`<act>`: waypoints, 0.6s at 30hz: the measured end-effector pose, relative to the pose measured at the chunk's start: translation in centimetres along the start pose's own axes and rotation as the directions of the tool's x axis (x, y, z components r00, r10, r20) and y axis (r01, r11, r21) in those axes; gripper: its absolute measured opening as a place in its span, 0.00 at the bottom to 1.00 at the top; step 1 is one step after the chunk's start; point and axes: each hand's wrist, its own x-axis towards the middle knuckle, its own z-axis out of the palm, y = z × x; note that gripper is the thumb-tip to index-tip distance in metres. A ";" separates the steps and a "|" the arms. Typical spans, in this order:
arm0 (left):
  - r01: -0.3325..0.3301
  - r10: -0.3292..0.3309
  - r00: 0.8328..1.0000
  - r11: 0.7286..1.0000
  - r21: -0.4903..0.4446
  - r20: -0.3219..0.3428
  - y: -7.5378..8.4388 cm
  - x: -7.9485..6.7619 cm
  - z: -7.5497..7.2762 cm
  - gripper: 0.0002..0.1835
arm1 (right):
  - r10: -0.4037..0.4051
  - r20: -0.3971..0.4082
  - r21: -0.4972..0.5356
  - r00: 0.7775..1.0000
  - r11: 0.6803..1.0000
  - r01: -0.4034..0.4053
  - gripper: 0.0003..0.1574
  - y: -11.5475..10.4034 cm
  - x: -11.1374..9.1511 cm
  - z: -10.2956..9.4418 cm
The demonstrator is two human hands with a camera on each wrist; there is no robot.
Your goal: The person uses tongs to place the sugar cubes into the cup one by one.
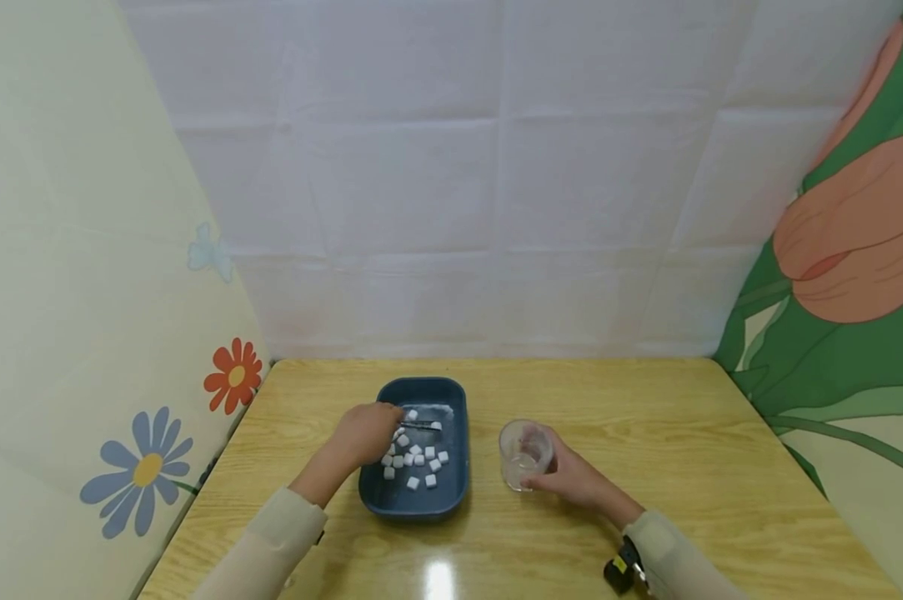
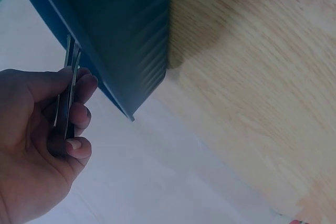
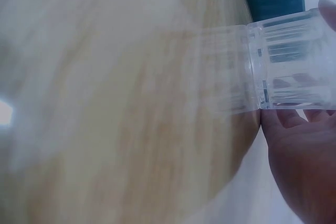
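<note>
My left hand (image 1: 368, 433) reaches over the left rim of a dark blue tray (image 1: 459, 467) and grips small metal tongs (image 2: 69, 95). The tongs' tips point right, and a white cube, perhaps sugar, is at their ends; whether it is pinched I cannot tell. Several more white cubes (image 1: 415, 450) lie on the tray floor, some partly hidden by the hand. To the tray's right, my right hand (image 1: 571, 477) holds a clear cup (image 1: 517, 467) around its right side. In the right wrist view the cup stands upright on the table, its base on the wood.
A wood-grain table (image 1: 646, 417) carries the tray and cup. White sheeting (image 1: 496, 208) hangs behind the far edge, with flower-printed sheets (image 1: 147, 471) at both sides. Fine white crumbs show near the tray's far end. A black wrist device (image 1: 622, 571) sits by the right sleeve.
</note>
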 end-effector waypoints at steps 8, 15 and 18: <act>0.017 -0.018 0.999 1.000 -0.019 -0.038 -0.1 -0.3 -1.2 0.04 | -0.020 0.013 0.017 1.000 1.000 0.020 0.53 0.2 0.1 0.0; -0.012 0.010 0.996 1.000 -0.015 -0.086 0.5 -0.7 -2.6 0.04 | 0.015 0.002 0.005 1.000 1.000 -0.015 0.54 0.3 0.2 0.1; -0.024 0.023 0.995 1.000 -0.006 -0.096 0.8 -0.9 -3.1 0.05 | 0.034 -0.005 -0.001 0.999 0.999 -0.034 0.55 0.3 0.2 0.1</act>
